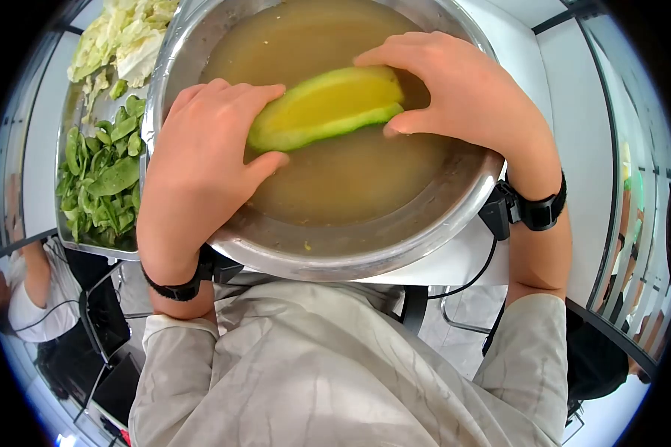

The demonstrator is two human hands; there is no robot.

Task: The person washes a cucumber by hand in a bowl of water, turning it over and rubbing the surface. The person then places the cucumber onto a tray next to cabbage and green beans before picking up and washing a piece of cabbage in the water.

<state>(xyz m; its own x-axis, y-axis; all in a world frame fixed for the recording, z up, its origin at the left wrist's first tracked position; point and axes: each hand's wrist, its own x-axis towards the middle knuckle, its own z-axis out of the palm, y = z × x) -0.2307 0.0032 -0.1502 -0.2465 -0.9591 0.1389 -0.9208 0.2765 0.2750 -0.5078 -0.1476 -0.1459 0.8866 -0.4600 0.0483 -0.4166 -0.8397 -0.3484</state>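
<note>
A long halved green gourd (328,110), yellow-green along its hollowed middle with a brighter green rim, is held over murky brownish water (343,182). The water fills a large round metal basin (335,262). My left hand (209,149) grips the gourd's left end, thumb on the near side and fingers on the far side. At the other end, my right hand (455,93) closes on it between thumb and fingers. Whether the gourd's underside touches the water cannot be made out.
Left of the basin stands a metal tray (97,249) with flat green bean pods (108,175) and torn cabbage leaves (123,41). The basin rests on a white table (525,56). A cable (484,268) hangs by my right wrist. Another person (41,290) is at the left.
</note>
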